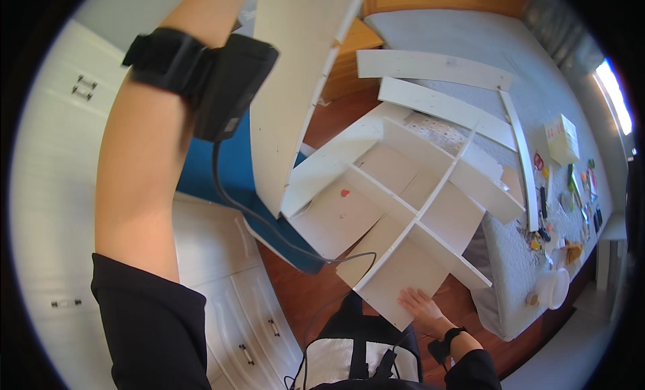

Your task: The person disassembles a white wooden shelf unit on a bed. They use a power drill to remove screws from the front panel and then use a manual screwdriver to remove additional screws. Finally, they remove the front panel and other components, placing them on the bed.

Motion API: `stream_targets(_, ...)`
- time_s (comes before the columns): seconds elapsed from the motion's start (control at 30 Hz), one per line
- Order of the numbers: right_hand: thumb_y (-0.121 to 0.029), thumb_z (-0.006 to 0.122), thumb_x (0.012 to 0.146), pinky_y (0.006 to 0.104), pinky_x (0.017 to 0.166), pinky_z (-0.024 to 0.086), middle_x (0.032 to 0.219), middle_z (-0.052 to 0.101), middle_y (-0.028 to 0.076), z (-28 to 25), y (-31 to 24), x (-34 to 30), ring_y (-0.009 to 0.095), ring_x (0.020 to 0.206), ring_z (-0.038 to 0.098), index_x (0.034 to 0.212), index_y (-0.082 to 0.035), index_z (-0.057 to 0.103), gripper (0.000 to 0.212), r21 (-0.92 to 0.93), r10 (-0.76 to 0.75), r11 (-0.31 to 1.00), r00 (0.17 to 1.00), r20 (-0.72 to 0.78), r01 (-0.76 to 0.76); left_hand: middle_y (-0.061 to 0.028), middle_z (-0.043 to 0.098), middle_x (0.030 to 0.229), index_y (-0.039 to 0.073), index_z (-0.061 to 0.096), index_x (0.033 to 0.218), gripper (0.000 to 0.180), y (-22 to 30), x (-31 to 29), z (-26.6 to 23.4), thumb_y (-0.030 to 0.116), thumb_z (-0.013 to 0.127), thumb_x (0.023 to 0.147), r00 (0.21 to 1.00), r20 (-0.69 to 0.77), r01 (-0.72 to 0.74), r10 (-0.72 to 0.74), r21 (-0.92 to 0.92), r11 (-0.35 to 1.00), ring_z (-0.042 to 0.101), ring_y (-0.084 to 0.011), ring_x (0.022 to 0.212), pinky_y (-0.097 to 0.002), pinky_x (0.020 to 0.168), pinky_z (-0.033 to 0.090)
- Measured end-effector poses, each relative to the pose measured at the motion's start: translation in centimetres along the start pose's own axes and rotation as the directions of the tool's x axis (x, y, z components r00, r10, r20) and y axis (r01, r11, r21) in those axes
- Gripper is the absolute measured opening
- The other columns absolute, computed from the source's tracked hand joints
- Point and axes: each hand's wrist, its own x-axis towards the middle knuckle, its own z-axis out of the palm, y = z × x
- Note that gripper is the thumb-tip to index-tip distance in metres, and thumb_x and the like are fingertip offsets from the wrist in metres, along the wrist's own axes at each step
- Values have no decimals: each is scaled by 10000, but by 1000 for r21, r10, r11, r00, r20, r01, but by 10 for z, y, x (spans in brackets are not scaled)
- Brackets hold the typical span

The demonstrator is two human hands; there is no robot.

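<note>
My right hand (pixel 422 307) lies flat with its fingers stretched out on the lower panel of a white shelf unit (pixel 384 194) divided into several compartments. My left forearm (pixel 144 168) reaches up past the top edge, so the left hand is out of sight. Beside that arm, a tall white board (pixel 295 74) stands tilted along the unit's left side; whether my left hand touches it cannot be seen. A black device (pixel 236 86) is strapped to the left forearm, and its cable (pixel 269 225) hangs down across the unit.
Loose white boards (pixel 443 108) lie on a grey-covered bed (pixel 443 34) at the far right. Small tools and parts, a white box (pixel 562 139) and a white tub (pixel 552 289) are along the bed's right side. White drawers (pixel 259 323) stand at left, near a blue panel (pixel 222 168).
</note>
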Motion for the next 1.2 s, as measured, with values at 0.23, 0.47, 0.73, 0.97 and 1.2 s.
stream_targets(0.23,-137,520,830,414,1026,392,1312,522,93,19,3,-7,277,1221,486,1244,-104,540,416,56,112,993,990,-91,-107,-251,660,849,2,682,788,620,-6,7,199,501,360,967,916,400,-49,-18,157,986,624,-360,958,-424,950,415)
stream_targets(0.47,-139,529,811,386,1040,388,1279,551,78,46,19,-26,244,1219,498,1209,-73,572,406,209,147,971,978,-149,-114,-243,663,859,16,693,733,698,1,-27,354,494,251,987,886,459,-116,62,91,989,598,-407,966,-457,965,391)
stream_targets(0.73,-122,523,838,409,1120,298,1402,460,73,80,46,-33,236,1309,413,1262,-87,542,426,256,92,966,980,-175,-45,-221,611,1173,49,654,1134,683,-76,-33,464,570,250,960,691,718,-110,-77,209,972,521,-423,1148,-462,1006,378)
stream_targets(0.97,-121,522,829,448,1123,271,1439,420,50,106,52,-29,196,1338,384,1301,-98,512,473,95,210,973,978,8,-210,-296,567,1197,-11,622,1142,780,-188,-20,482,641,247,932,739,575,210,-351,299,931,493,-449,1175,-436,1000,383)
stream_targets(1.2,-50,537,773,467,1018,388,1359,457,145,23,25,21,280,1272,448,1244,-25,526,472,526,692,535,700,176,-661,-228,554,1266,-20,562,1211,661,-252,-62,532,533,293,968,761,643,52,-87,73,996,471,-390,1212,-404,1031,356)
